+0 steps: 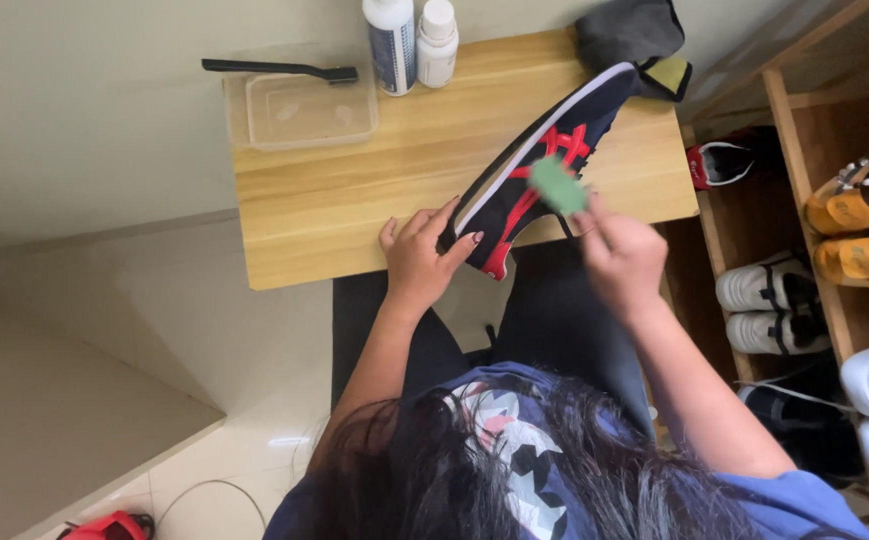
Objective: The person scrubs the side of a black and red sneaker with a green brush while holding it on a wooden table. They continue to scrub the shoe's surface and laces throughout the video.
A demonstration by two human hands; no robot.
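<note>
Left hand [419,255] fingers spread, steadying heel of navy sneaker [534,170] on wooden table [354,200]; right hand [619,250] pinches green pad [557,186] (blurred) against sneaker's side.

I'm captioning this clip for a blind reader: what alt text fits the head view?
Seen from above, a person's left hand steadies a navy and red sneaker on a small wooden table while the right hand holds a green pad against it. Two white bottles, a clear tray and a black brush sit behind.
</note>
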